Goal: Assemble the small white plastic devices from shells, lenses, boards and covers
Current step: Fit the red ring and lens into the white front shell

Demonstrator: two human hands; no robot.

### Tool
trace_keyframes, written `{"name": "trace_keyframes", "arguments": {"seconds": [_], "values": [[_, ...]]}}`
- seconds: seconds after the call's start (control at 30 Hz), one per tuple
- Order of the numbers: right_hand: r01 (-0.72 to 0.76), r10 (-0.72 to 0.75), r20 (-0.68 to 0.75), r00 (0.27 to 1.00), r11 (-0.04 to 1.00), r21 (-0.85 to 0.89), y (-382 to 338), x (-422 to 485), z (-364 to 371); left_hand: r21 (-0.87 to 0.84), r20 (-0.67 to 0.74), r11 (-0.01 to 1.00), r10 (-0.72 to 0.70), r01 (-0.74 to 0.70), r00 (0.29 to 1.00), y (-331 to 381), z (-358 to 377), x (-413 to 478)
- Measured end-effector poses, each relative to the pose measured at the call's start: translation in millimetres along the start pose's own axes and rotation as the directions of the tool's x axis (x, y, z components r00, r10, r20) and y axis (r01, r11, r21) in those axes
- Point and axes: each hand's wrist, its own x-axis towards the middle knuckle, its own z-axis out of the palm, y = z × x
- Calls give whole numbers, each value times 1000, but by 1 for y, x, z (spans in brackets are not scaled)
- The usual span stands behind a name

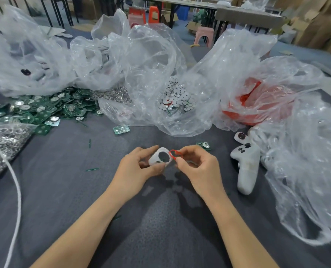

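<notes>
Head view: one small white plastic shell (157, 161) with two dark openings sits in the left hand (137, 169), whose fingers curl round it above the near middle of the bench (64, 190). The right hand (197, 167) pinches one thin red plastic ring (173, 153) against the shell's right edge.

One loose green circuit board (121, 130) lies beyond the hands on the left, and a second loose board (204, 146) lies just right of them. A large heap of green circuit boards (45, 107) lies at far left.

A clear plastic bag (151, 74) in the middle holds small white round discs (177, 95). A clear bag on the right (257, 64) holds red plastic parts (257, 111). A bag of silvery metal rings (4, 140) lies at the left edge.

One white handheld controller (246, 167) lies to the right.

Dark grey cloth covers the bench. Beyond it stand tables, a pink stool (204, 33) and cardboard boxes.
</notes>
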Motion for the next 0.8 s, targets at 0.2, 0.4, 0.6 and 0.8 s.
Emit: {"name": "trace_keyframes", "arguments": {"seconds": [0.2,0.4,0.6,0.8], "values": [[153,-153,-20,988,988,-24,-1,-8,11,-333,208,937,-37,106,977,4,-1,-6],[278,-283,-11,959,948,-154,-1,-9,13,-352,275,927,-29,129,961,6,3,-8],[348,-350,33,936,908,-235,0,-9,13,-352,275,927,-33,133,961,6,3,-9],[431,-430,72,900,850,-303,-3,-8,11,-392,302,906,-38,160,952,6,2,-9]]}}
